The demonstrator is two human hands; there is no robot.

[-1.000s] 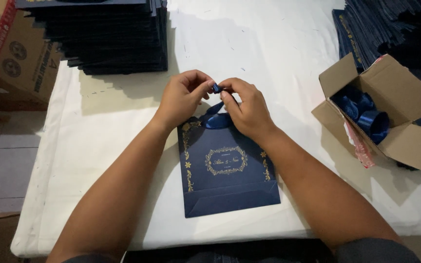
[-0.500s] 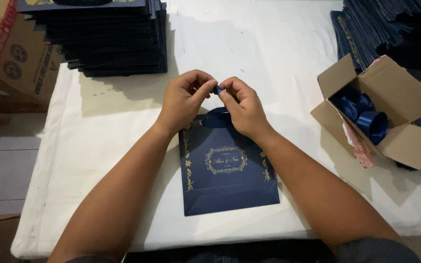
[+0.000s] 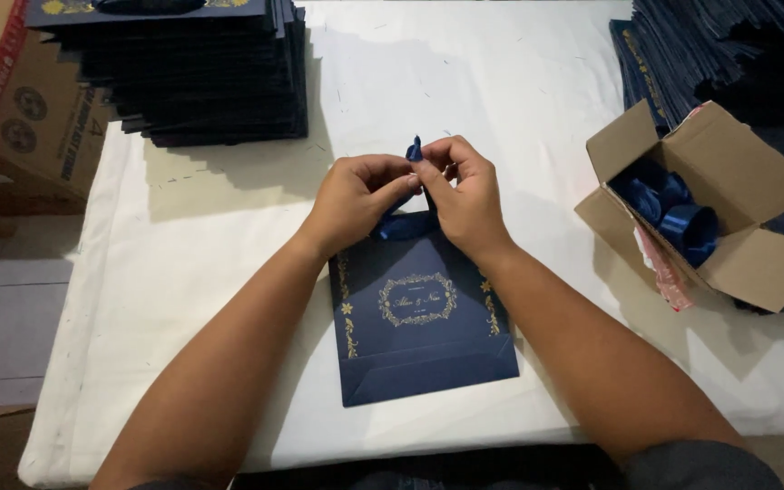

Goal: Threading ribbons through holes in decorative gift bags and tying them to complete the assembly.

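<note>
The left hand (image 3: 356, 201) and right hand (image 3: 466, 195) meet fingertip to fingertip, both pinching a glossy satin blue ribbon (image 3: 407, 218) whose end sticks up between them, above a broad white cloth-covered table (image 3: 229, 227). From there down in size: a tall squared stack of flat navy paper bags (image 3: 183, 77) stands at the far left, an open brown corrugated cardboard box (image 3: 728, 200) holding shiny blue ribbon rolls (image 3: 673, 213) sits at the right. The single flat navy gift bag (image 3: 419, 331), matte with gold floral print, lies just below the hands with the ribbon at its top edge.
</note>
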